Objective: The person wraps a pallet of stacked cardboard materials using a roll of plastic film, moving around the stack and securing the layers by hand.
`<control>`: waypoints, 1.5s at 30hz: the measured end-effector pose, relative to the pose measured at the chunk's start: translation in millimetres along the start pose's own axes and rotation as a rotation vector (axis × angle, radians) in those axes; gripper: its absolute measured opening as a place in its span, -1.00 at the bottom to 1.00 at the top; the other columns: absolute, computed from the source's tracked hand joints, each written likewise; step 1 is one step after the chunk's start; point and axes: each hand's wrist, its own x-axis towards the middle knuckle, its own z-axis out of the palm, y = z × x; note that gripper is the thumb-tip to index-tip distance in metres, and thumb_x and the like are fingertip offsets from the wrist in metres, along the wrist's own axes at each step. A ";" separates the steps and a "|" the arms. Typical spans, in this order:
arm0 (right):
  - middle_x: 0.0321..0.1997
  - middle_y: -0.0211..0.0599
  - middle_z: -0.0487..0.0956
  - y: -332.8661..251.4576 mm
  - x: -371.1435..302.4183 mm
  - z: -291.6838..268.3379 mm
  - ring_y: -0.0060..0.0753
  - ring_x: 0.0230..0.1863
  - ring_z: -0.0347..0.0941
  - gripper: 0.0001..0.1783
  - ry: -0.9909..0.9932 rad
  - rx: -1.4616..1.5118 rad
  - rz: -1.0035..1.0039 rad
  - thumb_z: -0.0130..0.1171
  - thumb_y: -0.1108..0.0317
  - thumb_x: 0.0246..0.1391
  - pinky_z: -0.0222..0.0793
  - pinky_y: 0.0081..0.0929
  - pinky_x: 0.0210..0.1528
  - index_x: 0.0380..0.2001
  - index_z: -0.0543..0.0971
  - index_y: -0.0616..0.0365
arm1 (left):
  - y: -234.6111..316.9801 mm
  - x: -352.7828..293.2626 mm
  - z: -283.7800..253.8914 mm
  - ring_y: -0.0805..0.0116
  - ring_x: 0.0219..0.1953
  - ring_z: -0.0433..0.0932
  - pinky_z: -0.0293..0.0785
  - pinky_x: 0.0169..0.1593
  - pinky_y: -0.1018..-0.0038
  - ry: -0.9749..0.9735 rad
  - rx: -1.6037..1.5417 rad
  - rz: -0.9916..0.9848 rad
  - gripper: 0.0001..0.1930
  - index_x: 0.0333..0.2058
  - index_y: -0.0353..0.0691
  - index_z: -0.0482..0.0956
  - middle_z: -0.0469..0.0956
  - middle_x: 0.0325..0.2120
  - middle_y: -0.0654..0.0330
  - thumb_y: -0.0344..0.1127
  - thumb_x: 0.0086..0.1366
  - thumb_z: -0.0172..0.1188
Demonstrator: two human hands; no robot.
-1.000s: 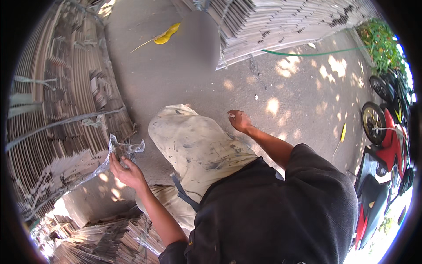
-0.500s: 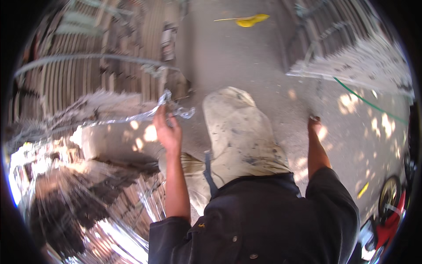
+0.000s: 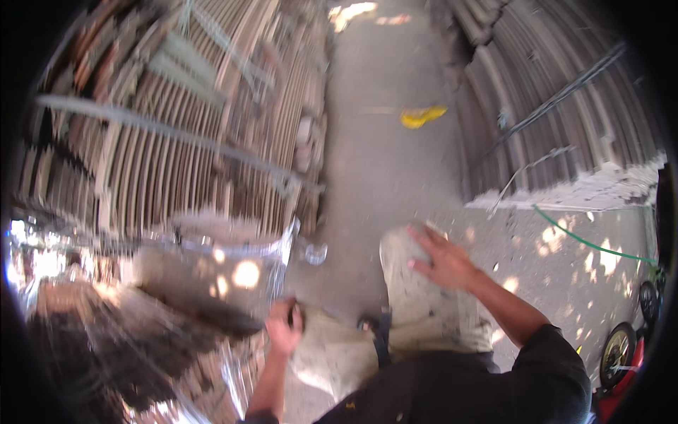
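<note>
Currently right hand (image 3: 446,260) spread over right knee (image 3: 397,263) of pale trousers (image 3: 438,318); left hand (image 3: 284,326) curled beside left knee (image 3: 318,340), can't tell if gripping anything. Clear plastic film (image 3: 286,244) at lower edge of left strapped cardboard stack (image 3: 176,162), just beyond left hand. Lower-left bundle (image 3: 106,339): brown sheets (image 3: 205,373) inside clear wrap (image 3: 231,381).

From where I stand, the right hand (image 3: 443,260) is laid over the right knee (image 3: 397,266), back upward, fingers extended, thumb set apart. Right forearm (image 3: 510,307) slants outward and back to a bent elbow. Left hand (image 3: 284,326) sits lower, just beside the left knee (image 3: 321,338), fingers bent; contact with the leg and contents of the grip cannot be made out. Left forearm (image 3: 268,385) runs nearly straight forward. Both forearms bare; hands well apart.
</note>
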 end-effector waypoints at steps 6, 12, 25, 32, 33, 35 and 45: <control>0.31 0.07 0.47 -50.7 -4.2 -71.3 0.21 0.32 0.43 -0.32 -0.168 -0.350 0.188 0.15 -0.18 0.19 0.53 0.09 0.21 0.30 0.52 -0.09 | 60.6 15.1 -13.6 -0.03 -0.17 0.71 0.63 -0.01 0.20 -0.377 -0.008 0.006 -0.77 -0.19 -0.27 0.77 0.74 -0.26 -0.05 -0.30 0.24 0.28; 0.24 -0.11 0.57 -65.5 -60.7 -90.2 0.11 0.31 0.46 -0.38 -0.352 -0.277 0.349 0.07 -0.18 0.19 0.51 0.14 0.22 0.16 0.65 -0.07 | 164.2 52.3 -60.0 -0.01 -0.08 0.73 0.62 0.07 0.20 -0.687 -0.124 -0.018 -0.70 -0.07 -0.30 0.73 0.74 -0.15 -0.08 -0.25 0.33 0.26; 0.32 0.03 0.49 -81.3 -133.6 -98.3 0.33 0.38 0.36 -0.38 -0.704 -0.121 0.413 0.04 -0.15 0.20 0.32 0.34 0.34 0.17 0.67 -0.06 | 335.1 107.9 -112.4 0.01 -0.03 0.72 0.59 0.11 0.22 -0.575 -0.441 -0.184 -0.66 0.00 -0.30 0.69 0.73 -0.10 -0.08 -0.21 0.37 0.25; 0.49 0.05 0.27 -145.6 -190.0 -91.0 0.56 0.46 0.15 -0.41 -0.923 -0.274 0.182 0.09 -0.09 0.19 0.22 0.49 0.35 0.21 0.65 -0.11 | 379.3 82.0 -156.8 0.03 0.00 0.71 0.58 0.14 0.23 -0.539 -0.522 -0.279 -0.64 0.04 -0.30 0.67 0.72 -0.07 -0.09 -0.19 0.39 0.24; 0.52 0.05 0.23 -156.6 -193.2 -89.1 0.60 0.47 0.12 -0.41 -0.953 -0.328 0.120 0.09 -0.09 0.19 0.21 0.52 0.35 0.21 0.65 -0.12 | 380.9 72.9 -164.7 0.03 0.01 0.71 0.58 0.14 0.23 -0.513 -0.531 -0.312 -0.63 0.04 -0.30 0.67 0.72 -0.07 -0.09 -0.19 0.39 0.24; 0.57 0.05 0.17 -182.5 -197.5 -91.4 0.66 0.49 0.06 -0.41 -0.977 -0.392 0.052 0.10 -0.07 0.19 0.18 0.56 0.35 0.22 0.64 -0.13 | 384.1 51.2 -177.0 0.04 0.01 0.71 0.58 0.15 0.23 -0.508 -0.543 -0.337 -0.63 0.05 -0.30 0.67 0.72 -0.06 -0.09 -0.18 0.40 0.24; 0.35 -0.12 0.55 -160.5 -59.0 -149.5 0.17 0.42 0.39 -0.40 -0.927 -0.504 0.136 0.12 -0.04 0.14 0.37 0.31 0.29 0.21 0.67 -0.12 | 403.3 86.6 -233.1 0.06 0.05 0.70 0.56 0.18 0.25 -0.472 -0.533 -0.394 -0.59 0.11 -0.30 0.64 0.71 -0.02 -0.09 -0.15 0.43 0.23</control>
